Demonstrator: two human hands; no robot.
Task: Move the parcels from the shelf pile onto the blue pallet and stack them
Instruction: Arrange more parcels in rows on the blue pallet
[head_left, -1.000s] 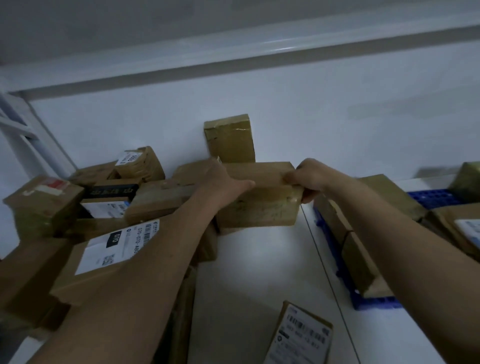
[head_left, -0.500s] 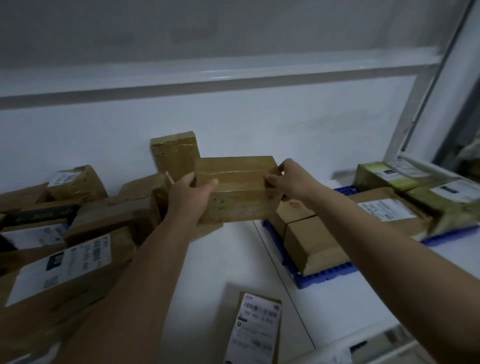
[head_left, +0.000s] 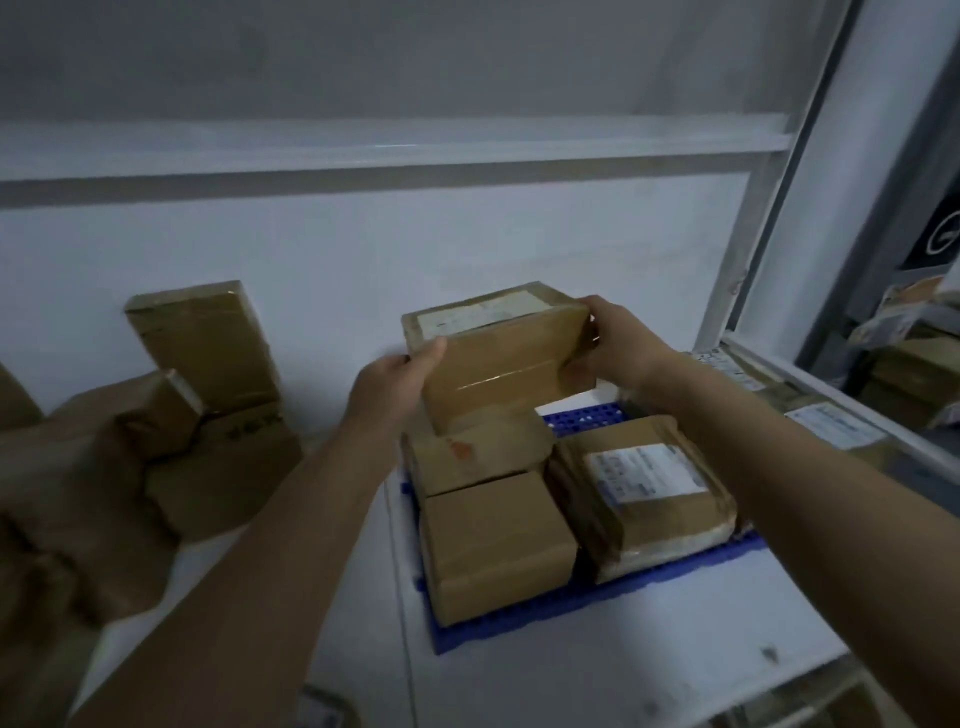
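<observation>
Two hands hold one taped cardboard parcel (head_left: 498, 358) above the back of the blue pallet (head_left: 597, 597). It is gripped at its left end by the left hand (head_left: 395, 384) and at its right end by the right hand (head_left: 618, 338), fingers curled round the edges. Three parcels already lie on the pallet; the shelf pile (head_left: 156, 441) is seen at left.

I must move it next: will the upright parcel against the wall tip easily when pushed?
Probably yes: the upright parcel stands on a narrow end and leans on the wall. It looks like stiff taped cardboard, so likely slippery and falling as one piece.
</observation>
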